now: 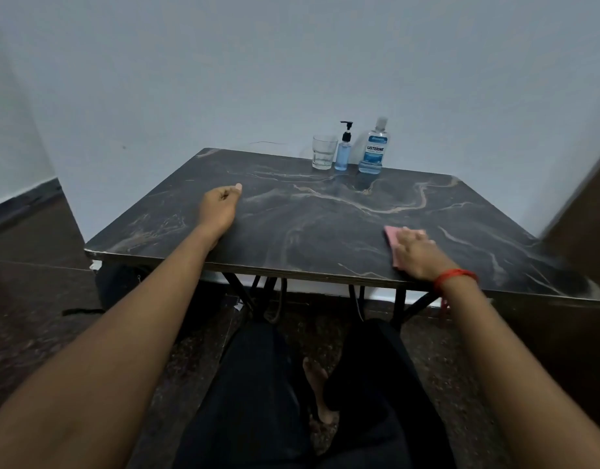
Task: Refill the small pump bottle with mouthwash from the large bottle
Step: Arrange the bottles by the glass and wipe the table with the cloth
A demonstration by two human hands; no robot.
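left hand [220, 206] – fingers curled loosely | right hand [415, 253] – palm down, fingers flat

A plain room in a home: a dark marble-patterned folding worktop [325, 225] on black metal legs stands against a bare pale-blue painted wall [258, 69], above a dark speckled stone floor [38, 299] edged with dark skirting.

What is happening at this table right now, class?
A person sits at a dark marbled table. The right hand lies flat on a pink cloth near the front edge, and the left hand rests loosely curled on the tabletop, holding nothing. At the far edge stand a glass, the small pump bottle and the large mouthwash bottle, both closed and untouched. Refilling has not begun.
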